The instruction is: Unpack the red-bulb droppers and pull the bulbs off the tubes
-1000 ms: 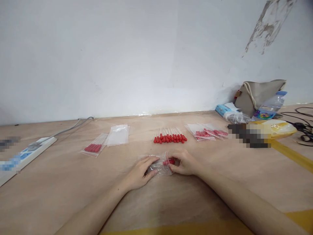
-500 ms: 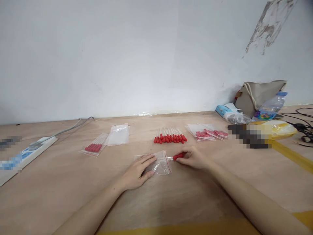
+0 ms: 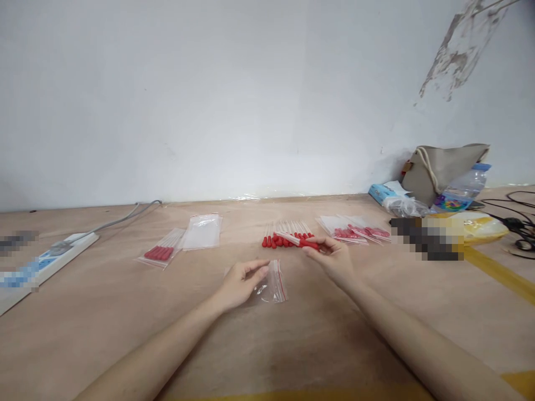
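Observation:
My right hand (image 3: 330,256) pinches the red rubber bulb of a glass dropper (image 3: 307,243); its clear tube points left over a row of droppers (image 3: 278,241) lying side by side. Whether more than one dropper is in these fingers, I cannot tell. My left hand (image 3: 246,283) is closed on a clear zip bag (image 3: 276,284), thumb and fingers at its upper part. The bag's red-lined mouth faces right, toward my right hand. Part of the bag is hidden under my left hand.
To the left lie a bag of droppers (image 3: 161,250) and a stack of flat bags (image 3: 203,231). More filled bags (image 3: 355,229) lie at the right. A power strip (image 3: 62,248) is far left. A tissue pack (image 3: 382,192), grey bag (image 3: 443,170), bottle (image 3: 463,189) and cables stand back right.
My right hand has drawn the dropper away from the bag's mouth and up to the row of droppers. My left hand has gone from lying flat on the bag to pinching it.

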A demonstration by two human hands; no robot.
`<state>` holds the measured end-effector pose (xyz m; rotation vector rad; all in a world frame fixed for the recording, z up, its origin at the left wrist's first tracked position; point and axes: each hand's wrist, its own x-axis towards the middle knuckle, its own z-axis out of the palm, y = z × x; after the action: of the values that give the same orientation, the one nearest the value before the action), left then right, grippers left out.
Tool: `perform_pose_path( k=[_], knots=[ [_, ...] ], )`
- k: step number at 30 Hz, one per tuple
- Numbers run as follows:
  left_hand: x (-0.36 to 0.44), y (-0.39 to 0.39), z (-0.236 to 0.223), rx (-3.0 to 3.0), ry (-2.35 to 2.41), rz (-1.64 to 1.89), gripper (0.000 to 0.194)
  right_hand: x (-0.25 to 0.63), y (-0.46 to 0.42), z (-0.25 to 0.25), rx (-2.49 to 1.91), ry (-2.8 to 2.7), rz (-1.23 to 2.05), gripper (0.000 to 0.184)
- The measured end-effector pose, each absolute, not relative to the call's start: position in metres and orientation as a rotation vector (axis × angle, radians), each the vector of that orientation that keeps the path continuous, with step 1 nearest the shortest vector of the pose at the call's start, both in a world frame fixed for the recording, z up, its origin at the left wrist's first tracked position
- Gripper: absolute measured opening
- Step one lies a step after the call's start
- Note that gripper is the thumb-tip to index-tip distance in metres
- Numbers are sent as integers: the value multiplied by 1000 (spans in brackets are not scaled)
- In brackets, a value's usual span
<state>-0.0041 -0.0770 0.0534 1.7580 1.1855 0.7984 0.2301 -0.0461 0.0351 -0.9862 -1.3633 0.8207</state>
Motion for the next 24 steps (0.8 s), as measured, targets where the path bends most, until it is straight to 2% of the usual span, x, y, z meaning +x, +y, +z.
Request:
perform_pose_path(
  k=[3, 7, 11, 16, 24],
  knots=[
    [28, -70, 56, 1159, 1067, 884, 27, 198, -62, 27, -915, -1598, 509, 16],
    [47, -60, 57, 882, 1106, 897, 15, 187, -71, 18, -704, -1904, 272, 23],
    [26, -34, 60, 944, 1224, 874, 11, 197, -70, 17, -682, -2020, 251, 35],
    [-8, 23, 66, 1092, 1435, 778, 22, 207, -72, 17, -808, -2081, 354, 13],
    [9, 67, 53, 1298, 1665, 576, 30, 202, -77, 17, -792, -2146, 401, 13]
  ],
)
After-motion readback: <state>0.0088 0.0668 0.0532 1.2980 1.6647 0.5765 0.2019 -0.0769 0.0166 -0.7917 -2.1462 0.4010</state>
